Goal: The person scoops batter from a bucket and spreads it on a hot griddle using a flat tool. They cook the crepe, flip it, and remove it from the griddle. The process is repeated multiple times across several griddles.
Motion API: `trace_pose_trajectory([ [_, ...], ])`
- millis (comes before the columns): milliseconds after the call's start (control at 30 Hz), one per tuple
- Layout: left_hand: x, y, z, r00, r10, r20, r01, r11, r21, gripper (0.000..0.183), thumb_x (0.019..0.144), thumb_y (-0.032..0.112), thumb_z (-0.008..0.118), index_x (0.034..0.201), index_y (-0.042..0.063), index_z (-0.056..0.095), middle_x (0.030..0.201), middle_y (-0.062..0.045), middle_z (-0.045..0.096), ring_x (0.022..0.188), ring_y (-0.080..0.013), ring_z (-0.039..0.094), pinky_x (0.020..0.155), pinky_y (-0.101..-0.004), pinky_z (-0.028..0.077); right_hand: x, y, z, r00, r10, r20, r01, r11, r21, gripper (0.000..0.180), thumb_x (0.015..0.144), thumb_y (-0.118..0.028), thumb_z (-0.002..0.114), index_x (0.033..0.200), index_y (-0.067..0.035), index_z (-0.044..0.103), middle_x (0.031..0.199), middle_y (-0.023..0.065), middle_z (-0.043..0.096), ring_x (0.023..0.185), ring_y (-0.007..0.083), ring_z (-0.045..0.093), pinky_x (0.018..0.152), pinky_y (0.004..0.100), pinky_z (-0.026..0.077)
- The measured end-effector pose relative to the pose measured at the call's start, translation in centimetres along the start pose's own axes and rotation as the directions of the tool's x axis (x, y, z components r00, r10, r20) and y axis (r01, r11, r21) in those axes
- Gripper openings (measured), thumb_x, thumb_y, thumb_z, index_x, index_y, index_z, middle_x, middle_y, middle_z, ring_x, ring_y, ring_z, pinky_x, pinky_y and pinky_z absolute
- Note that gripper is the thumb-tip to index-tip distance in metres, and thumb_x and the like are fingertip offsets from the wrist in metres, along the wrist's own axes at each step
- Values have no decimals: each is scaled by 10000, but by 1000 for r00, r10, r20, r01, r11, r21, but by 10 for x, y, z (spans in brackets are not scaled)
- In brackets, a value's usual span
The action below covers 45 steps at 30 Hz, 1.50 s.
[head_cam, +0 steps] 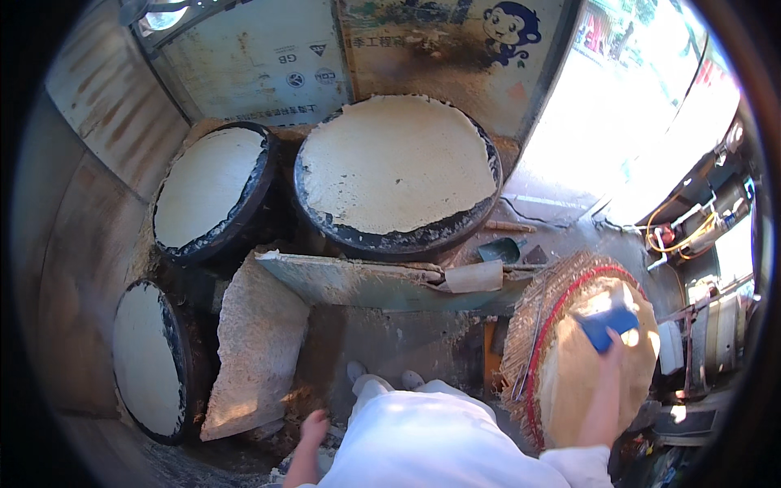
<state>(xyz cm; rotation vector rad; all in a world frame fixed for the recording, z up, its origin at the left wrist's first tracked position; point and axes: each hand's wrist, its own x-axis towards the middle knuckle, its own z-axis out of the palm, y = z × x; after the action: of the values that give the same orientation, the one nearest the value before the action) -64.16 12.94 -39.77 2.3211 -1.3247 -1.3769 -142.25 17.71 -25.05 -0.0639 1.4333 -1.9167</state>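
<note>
My right hand (612,348) grips a blue scraper (601,324) over a stack of thin, round, tan flatbreads (579,384). The stack rests on a round woven straw mat (525,323) with a red band. My left hand (315,425) hangs low beside my body, fingers curled, with nothing visible in it. Ahead, a large round black griddle (390,244) carries a pale sheet of batter (396,165). Two more griddles, at the upper left (262,177) and lower left (177,360), are also covered by pale sheets.
An upright board (390,290) runs before the large griddle, and a rough slab (256,348) leans at the left. A green scoop (499,250) and a wooden stick (509,226) lie right of the griddle. Pipes and a motor-like cylinder (723,210) stand at far right.
</note>
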Motion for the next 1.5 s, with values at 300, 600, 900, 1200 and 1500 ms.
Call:
trace_pose_trajectory([
  [300,22,50,33,902,368,225,-328,924,-195,301,841,224,634,1109,90,616,1014,-124,663,928,-244,643,812,-335,506,-15,136,343,207,-121,971,924,-303,-235,487,628,37,580,1083,-122,646,1172,105,614,1126,276,558,928,401,424],
  [600,-63,-50,-42,920,-384,76,385,923,6,308,800,196,621,1056,26,647,954,-144,684,823,-250,670,763,-345,518,-43,250,478,-48,11,999,984,-172,49,538,562,-21,669,1091,-109,633,1179,109,592,1101,295,546,938,400,436],
  [900,-43,-93,-38,913,-404,53,407,905,-122,285,790,160,629,1031,10,652,944,-156,681,810,-250,665,748,-352,518,-90,379,667,8,47,999,969,-247,4,367,671,-51,615,1033,-99,650,1072,116,614,1027,276,558,872,378,465],
  [1200,8,-122,-75,921,-379,86,388,909,-149,262,780,125,637,1006,-7,658,933,-167,678,797,-249,661,733,-358,518,-86,380,811,417,-210,884,871,371,-322,314,719,-61,582,1009,-117,690,957,112,682,856,298,643,784,379,498],
  [1500,103,-173,-110,945,-320,66,323,946,-43,240,770,89,646,981,-24,664,922,-178,675,783,-249,656,718,-365,518,-74,300,578,984,-177,-10,177,977,115,356,840,-182,637,1120,27,571,1030,96,620,907,199,605,807,322,486],
])
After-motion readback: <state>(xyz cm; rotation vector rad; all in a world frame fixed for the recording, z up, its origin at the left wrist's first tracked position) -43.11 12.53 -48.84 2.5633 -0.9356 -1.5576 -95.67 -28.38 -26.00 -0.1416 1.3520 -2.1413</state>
